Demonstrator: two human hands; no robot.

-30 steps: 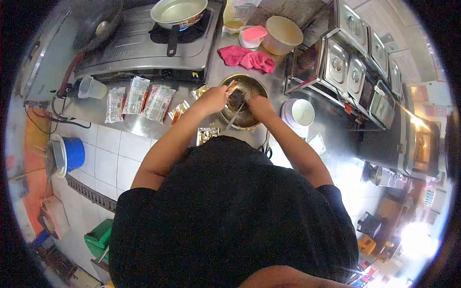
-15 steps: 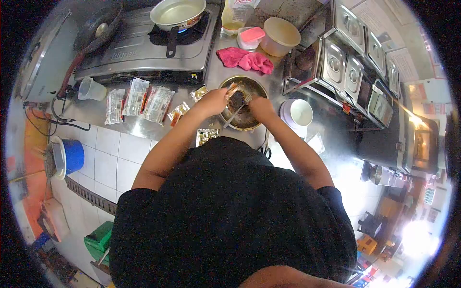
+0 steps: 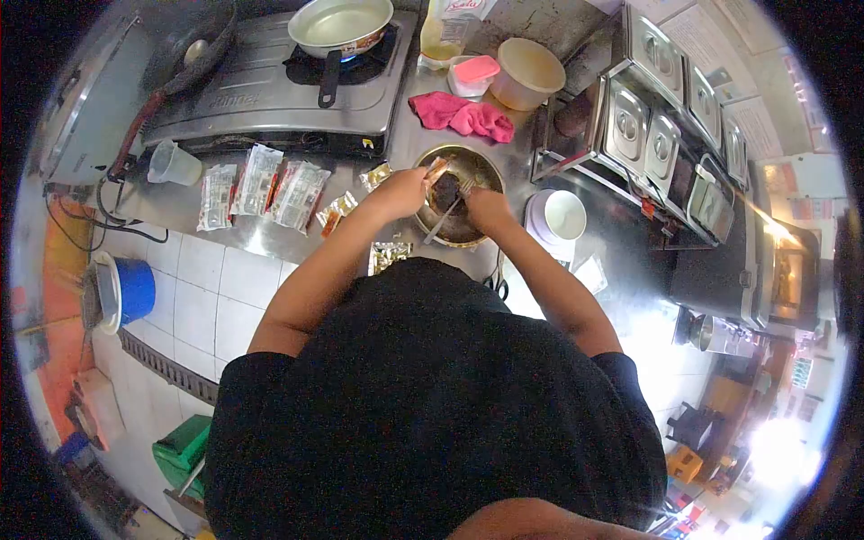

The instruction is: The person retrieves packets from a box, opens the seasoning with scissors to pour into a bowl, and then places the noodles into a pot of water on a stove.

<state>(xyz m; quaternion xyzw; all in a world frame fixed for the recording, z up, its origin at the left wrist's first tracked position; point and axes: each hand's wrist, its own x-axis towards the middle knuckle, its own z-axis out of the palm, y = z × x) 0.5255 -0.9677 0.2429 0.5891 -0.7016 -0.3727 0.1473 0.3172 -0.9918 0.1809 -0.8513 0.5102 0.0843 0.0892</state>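
Observation:
A round metal bowl with dark brown contents stands on the counter in front of me. Over its left rim, my left hand is closed on a small orange-and-white sachet. From the right side, my right hand grips a fork, its tines pointing into the bowl near the dark mass. Another metal utensil leans across the bowl's near part; its far end cannot be made out. Small gold sachets lie left of the bowl, and another gold sachet is close to my body.
On the stove, a pan of pale liquid sits over a blue flame. Several larger packets and a plastic cup are left. A pink cloth lies behind the bowl; white tubs and scissors are right.
The view has shifted slightly. My right hand and the fork have moved only a little within the bowl, and the dark mass looks more gathered. My left hand still holds the sachet.

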